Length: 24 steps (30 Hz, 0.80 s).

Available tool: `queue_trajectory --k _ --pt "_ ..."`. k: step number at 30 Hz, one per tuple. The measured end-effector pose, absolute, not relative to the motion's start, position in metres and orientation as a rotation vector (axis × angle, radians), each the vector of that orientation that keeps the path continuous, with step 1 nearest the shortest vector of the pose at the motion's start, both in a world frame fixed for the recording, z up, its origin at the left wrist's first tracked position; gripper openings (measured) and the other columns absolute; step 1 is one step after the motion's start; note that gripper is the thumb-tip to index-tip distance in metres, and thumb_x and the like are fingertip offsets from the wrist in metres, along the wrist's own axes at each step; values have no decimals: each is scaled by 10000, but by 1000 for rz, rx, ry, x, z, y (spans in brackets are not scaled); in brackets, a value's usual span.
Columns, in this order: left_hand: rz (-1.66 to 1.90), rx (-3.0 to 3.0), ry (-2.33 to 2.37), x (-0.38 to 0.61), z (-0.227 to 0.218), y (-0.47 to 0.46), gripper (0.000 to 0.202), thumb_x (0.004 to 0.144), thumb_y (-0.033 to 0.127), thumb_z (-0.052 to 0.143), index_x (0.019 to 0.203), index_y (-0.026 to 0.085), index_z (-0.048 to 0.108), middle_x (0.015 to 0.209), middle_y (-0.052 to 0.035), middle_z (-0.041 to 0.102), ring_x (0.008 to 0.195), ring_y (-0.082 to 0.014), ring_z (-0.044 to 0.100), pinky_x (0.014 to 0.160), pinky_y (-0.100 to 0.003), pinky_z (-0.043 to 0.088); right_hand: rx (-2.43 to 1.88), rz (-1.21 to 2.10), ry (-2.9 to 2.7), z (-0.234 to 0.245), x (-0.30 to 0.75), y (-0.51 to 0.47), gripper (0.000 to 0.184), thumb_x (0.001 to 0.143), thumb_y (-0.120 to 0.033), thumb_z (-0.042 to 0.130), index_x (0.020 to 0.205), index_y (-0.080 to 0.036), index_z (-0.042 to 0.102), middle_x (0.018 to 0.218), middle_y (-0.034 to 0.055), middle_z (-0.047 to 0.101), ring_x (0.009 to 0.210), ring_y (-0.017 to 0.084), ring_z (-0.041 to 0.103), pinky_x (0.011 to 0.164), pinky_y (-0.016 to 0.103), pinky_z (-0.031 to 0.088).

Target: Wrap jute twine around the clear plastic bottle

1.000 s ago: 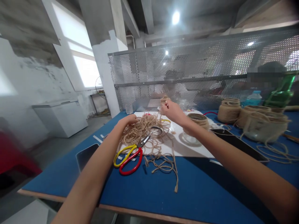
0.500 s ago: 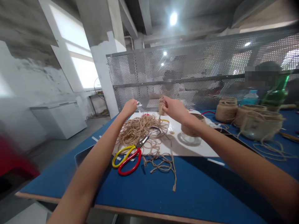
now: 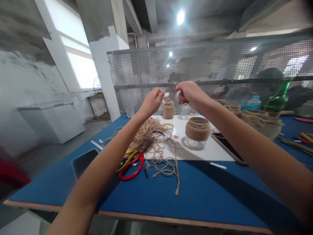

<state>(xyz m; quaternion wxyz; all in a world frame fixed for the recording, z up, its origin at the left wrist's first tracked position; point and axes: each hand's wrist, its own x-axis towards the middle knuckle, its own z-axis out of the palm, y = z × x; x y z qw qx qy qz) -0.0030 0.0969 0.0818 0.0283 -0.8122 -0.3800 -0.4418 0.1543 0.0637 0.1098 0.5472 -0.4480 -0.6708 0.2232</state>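
Both my hands are raised above the blue table, close together. My left hand is closed in a pinch on a small white piece. My right hand is also pinched on a small white piece; I cannot make out what the pieces are. Below them lies a loose heap of jute twine on a white board. Scissors with one red and one yellow handle lie at the heap's near edge, partly behind my left forearm. A glass jar half wrapped in twine stands under my right wrist.
A smaller twine-wrapped jar and a clear glass jar stand at the back. More wrapped jars, a green bottle and a dark tablet are to the right. A phone lies left. A perforated metal screen has people behind it.
Both hands have risen from the twine heap into the air and come closer together, each now pinching a small white piece. The view has shifted, showing the jars more fully.
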Motion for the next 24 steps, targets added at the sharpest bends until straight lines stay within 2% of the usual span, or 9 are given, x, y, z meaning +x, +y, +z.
queue_trajectory --k 2,5,8,10,13,16,19,24 --pt "-1503 -2631 -1020 14 87 89 181 899 227 329 776 150 438 741 -22 520 723 -127 497 669 -237 373 -1034 722 -1506 98 144 66 304 881 -356 289 645 -200 399 478 -66 298 364 63 259 429 217 320" --pt "-1485 -2737 -941 33 86 83 119 856 162 372 742 157 406 721 -16 503 704 -132 493 681 -258 384 -958 1047 -1386 86 135 71 434 846 -556 268 592 -215 349 437 -66 252 361 83 249 383 214 248" --pt "-1516 -2740 -955 44 79 86 48 828 115 384 820 163 382 716 -7 489 688 -127 496 679 -266 402 -912 1177 -1345 79 138 77 465 815 -603 298 558 -216 314 404 -70 225 344 76 204 362 216 185" --pt "-1638 -2831 -990 51 74 90 106 831 121 397 900 175 337 676 18 471 622 -109 496 628 -249 420 -901 1143 -1328 74 143 81 447 826 -579 287 571 -214 335 398 -63 273 338 78 250 355 215 202" --pt "-1850 -3032 -1130 61 71 92 223 813 87 407 947 200 268 600 58 435 494 -88 474 529 -230 429 -965 838 -1349 64 151 89 355 849 -471 295 624 -210 383 423 -55 341 364 94 344 377 218 278" --pt "-1873 -3185 -1221 70 75 89 308 764 13 382 962 209 248 572 66 440 441 -90 476 498 -252 453 -1035 529 -1382 59 162 95 270 839 -324 335 603 -204 385 449 -51 353 405 98 363 427 224 302" --pt "-1936 -3205 -1227 76 80 82 334 742 6 409 971 209 273 594 54 454 479 -92 502 538 -288 493 -1057 317 -1403 60 176 95 261 810 -256 397 558 -188 403 513 -25 413 507 107 402 500 227 293" --pt "-2126 -3273 -1396 81 78 73 411 719 -28 395 1054 180 277 582 63 436 499 -59 486 636 -279 514 -1333 -527 -1683 66 196 90 293 845 -282 360 666 -154 552 638 46 575 606 160 496 554 261 283"
